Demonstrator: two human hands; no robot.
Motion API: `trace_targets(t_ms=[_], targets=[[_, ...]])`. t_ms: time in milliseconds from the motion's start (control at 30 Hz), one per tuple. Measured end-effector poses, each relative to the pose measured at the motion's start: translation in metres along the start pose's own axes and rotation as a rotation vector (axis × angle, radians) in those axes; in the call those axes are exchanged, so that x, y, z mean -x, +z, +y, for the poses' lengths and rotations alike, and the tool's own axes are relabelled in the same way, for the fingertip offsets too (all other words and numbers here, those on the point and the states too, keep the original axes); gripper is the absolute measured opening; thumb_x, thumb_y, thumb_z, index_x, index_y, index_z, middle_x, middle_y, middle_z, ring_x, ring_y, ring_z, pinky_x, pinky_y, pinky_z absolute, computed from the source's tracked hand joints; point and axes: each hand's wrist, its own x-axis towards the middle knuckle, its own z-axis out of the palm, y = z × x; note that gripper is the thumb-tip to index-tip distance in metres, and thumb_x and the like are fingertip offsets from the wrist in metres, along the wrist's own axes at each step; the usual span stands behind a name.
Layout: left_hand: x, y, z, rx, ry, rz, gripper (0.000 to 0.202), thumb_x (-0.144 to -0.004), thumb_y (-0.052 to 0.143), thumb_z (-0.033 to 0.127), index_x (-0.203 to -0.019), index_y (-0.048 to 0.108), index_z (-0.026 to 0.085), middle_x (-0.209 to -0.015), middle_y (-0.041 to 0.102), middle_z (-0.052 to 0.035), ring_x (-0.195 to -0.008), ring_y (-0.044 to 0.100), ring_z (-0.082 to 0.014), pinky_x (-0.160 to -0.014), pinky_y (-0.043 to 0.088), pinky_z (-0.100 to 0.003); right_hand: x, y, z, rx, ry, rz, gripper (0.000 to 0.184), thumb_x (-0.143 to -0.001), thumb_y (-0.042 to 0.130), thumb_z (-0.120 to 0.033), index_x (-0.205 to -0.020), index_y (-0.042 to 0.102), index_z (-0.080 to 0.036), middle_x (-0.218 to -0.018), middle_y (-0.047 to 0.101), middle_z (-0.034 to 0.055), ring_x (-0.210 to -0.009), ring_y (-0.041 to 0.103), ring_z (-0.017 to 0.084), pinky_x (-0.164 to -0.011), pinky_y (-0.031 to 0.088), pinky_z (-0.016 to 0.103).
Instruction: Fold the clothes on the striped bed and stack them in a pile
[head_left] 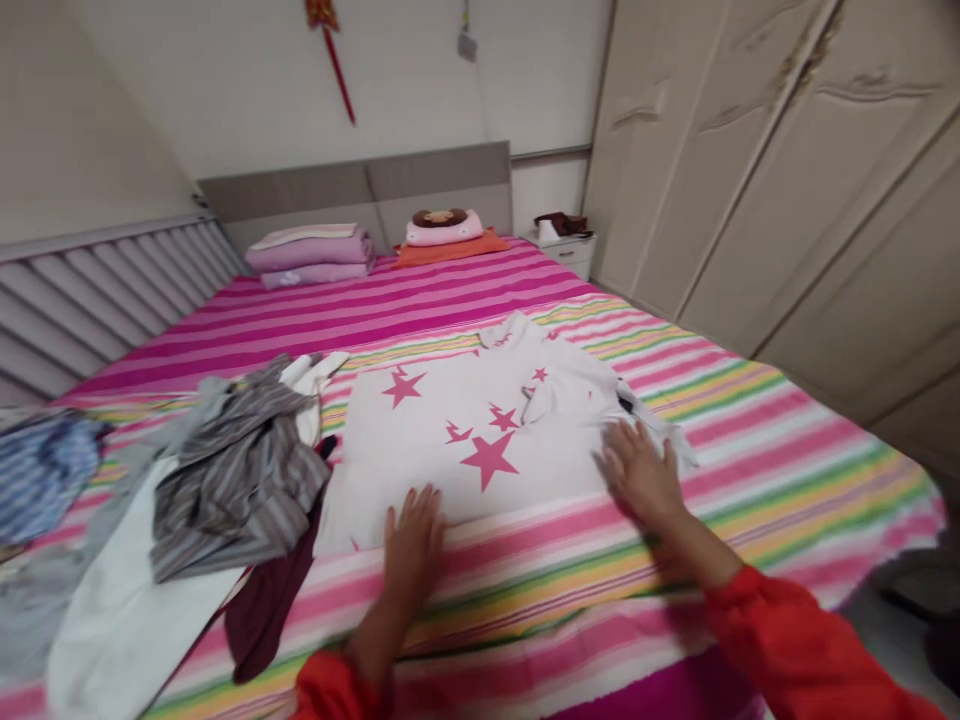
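A white shirt (420, 440) with pink stars lies spread on the striped bedcover, its high collar (514, 330) toward the far side. Part of it is folded over on the right, near a sleeve. My left hand (414, 535) rests at the shirt's near edge, fingers stretched out and slightly apart. Over the right part of the shirt, my right hand (643, 472) lies flat with its fingers spread. Neither hand grips anything. Both arms come in from below in red sleeves.
To the left lies a heap of clothes with a grey striped garment (240, 470), white trousers (112, 620) and a blue checked piece (45, 470). Folded lilac bedding (311, 255) and a pink pillow (444, 230) sit by the headboard (442, 185). A wardrobe (750, 180) stands right.
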Motion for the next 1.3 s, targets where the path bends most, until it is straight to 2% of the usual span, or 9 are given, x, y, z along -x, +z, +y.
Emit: trace_targets(t_ms=[133,233,300,433,533,600,800,1100,1300], targets=[[-0.016,0.026,0.08,0.088,0.134,-0.038,0.05,-0.097,0.028,0.023,-0.144,0.043,0.023,-0.151,0.043,-0.0094,-0.142,0.034,-0.0252,-0.115,0.027,-0.054,0.029,0.022,-0.089,-0.151,-0.358,-0.06,0.051,-0.098,0.026,-0.036,-0.146,0.041,-0.03,-0.153,0.041,0.0057,-0.143,0.031,0.028,-0.111,0.027,0.059],[-0.037,0.038,0.102,0.14,0.106,0.02,0.049,-0.098,0.029,0.027,-0.144,0.043,0.02,-0.149,0.046,-0.0115,-0.14,0.037,-0.0258,-0.115,0.027,-0.055,0.026,0.039,-0.108,-0.147,-0.346,-0.135,0.05,-0.098,0.026,-0.036,-0.145,0.043,-0.031,-0.15,0.045,0.0064,-0.14,0.037,0.029,-0.108,0.03,0.06],[-0.048,0.034,0.08,0.115,0.077,0.034,0.048,-0.097,0.034,0.029,-0.142,0.047,0.02,-0.147,0.049,-0.012,-0.14,0.038,-0.0284,-0.115,0.025,-0.057,0.011,0.045,-0.087,-0.086,-0.307,-0.14,0.05,-0.097,0.028,-0.039,-0.144,0.046,-0.03,-0.149,0.046,0.0069,-0.139,0.039,0.029,-0.109,0.029,0.061],[-0.052,-0.001,-0.017,0.011,-0.091,0.076,0.048,-0.094,0.042,0.035,-0.139,0.051,0.02,-0.148,0.047,-0.013,-0.141,0.035,-0.0341,-0.114,0.024,-0.057,-0.019,0.041,0.0,0.036,-0.205,-0.077,0.052,-0.095,0.03,-0.04,-0.142,0.048,-0.027,-0.148,0.048,0.0073,-0.138,0.041,0.029,-0.108,0.033,0.058],[-0.038,-0.03,-0.083,0.016,-0.184,0.116,0.05,-0.092,0.044,0.037,-0.136,0.053,0.016,-0.146,0.048,-0.0174,-0.141,0.034,-0.0348,-0.113,0.027,-0.054,-0.018,0.024,0.058,0.069,-0.149,-0.052,0.052,-0.094,0.03,-0.039,-0.137,0.054,-0.02,-0.143,0.053,0.0105,-0.134,0.046,0.029,-0.102,0.043,0.05],[-0.019,-0.043,-0.107,0.067,-0.161,0.126,0.047,-0.09,0.046,0.038,-0.132,0.058,0.019,-0.143,0.052,-0.015,-0.141,0.035,-0.0326,-0.115,0.024,-0.052,-0.004,0.012,0.08,0.085,-0.174,-0.032,0.052,-0.093,0.03,-0.037,-0.134,0.056,-0.018,-0.14,0.056,0.0115,-0.134,0.047,0.029,-0.102,0.043,0.048],[0.034,-0.052,-0.103,0.144,0.029,-0.021,0.048,-0.083,0.054,0.033,-0.131,0.058,0.027,-0.141,0.055,-0.0071,-0.138,0.042,-0.0254,-0.119,0.016,-0.047,0.026,-0.005,0.088,0.13,-0.44,-0.05,0.055,-0.088,0.033,-0.02,-0.141,0.048,-0.024,-0.142,0.055,0.0066,-0.135,0.045,0.024,-0.107,0.038,0.047],[-0.004,-0.034,-0.107,-0.174,-0.047,-0.046,0.074,-0.069,0.036,-0.005,-0.138,0.052,0.016,-0.146,0.05,-0.0118,-0.138,0.041,-0.0245,-0.114,0.034,-0.045,-0.019,0.012,0.062,0.321,-0.379,-0.164,0.07,-0.075,0.041,0.001,-0.141,0.049,-0.019,-0.141,0.055,0.0109,-0.124,0.056,0.029,-0.083,0.058,0.038],[0.013,-0.036,-0.112,-0.366,-0.017,-0.119,0.075,-0.071,0.032,-0.007,-0.142,0.045,0.012,-0.148,0.046,-0.0136,-0.14,0.037,-0.0246,-0.114,0.035,-0.043,-0.008,0.01,0.07,0.274,-0.457,-0.103,0.063,-0.076,0.039,0.004,-0.132,0.059,-0.015,-0.128,0.066,0.0117,-0.117,0.062,0.024,-0.097,0.054,0.033]])
